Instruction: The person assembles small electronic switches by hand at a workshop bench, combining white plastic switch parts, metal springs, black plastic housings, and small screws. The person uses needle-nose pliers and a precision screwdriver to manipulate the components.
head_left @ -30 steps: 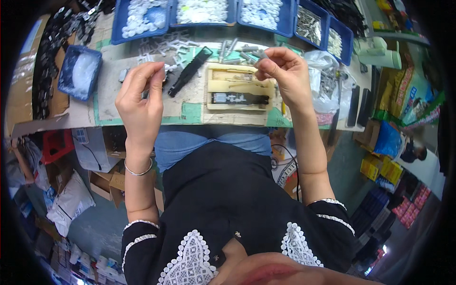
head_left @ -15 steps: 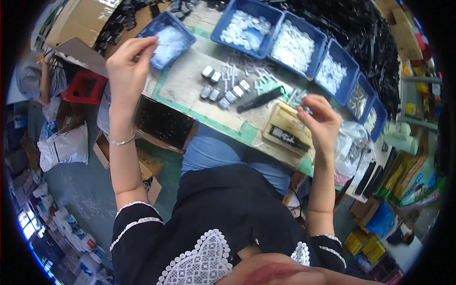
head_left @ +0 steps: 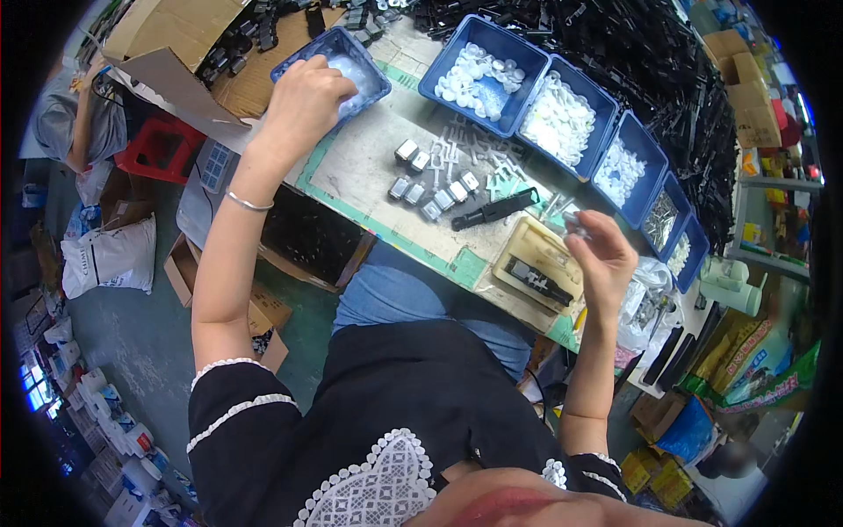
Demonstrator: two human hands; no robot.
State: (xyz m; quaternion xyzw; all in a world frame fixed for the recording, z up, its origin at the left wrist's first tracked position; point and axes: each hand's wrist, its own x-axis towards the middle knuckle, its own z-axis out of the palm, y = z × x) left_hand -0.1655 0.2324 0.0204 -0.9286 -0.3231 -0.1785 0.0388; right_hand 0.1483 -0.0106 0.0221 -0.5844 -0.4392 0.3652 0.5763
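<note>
My left hand (head_left: 309, 101) reaches into a small blue bin (head_left: 376, 88) of whitish translucent material at the far left of the table. Its fingers are curled closed, and their tips are partly hidden. My right hand (head_left: 606, 250) pinches a small clear-grey piece (head_left: 575, 227) between thumb and fingers. Just left of it lies a cream fixture block (head_left: 524, 239) with a black part (head_left: 537, 281) seated in it. A long black part (head_left: 496, 209) rests on the table beyond the block. Several small metal-and-white blocks (head_left: 450, 195) sit nearer the middle.
Blue bins of white round pieces (head_left: 479, 79) and other small parts curve along the far right. Behind them rises a heap of black parts (head_left: 615, 53). A plastic bag (head_left: 645, 294) lies at the right edge. A person (head_left: 83, 127) is at the far left, near a red stool (head_left: 158, 151).
My left hand has moved right and down into the small blue bin, its fingers now curled. My right hand stays near the fixture block, still pinching. The whole view has shifted slightly.
</note>
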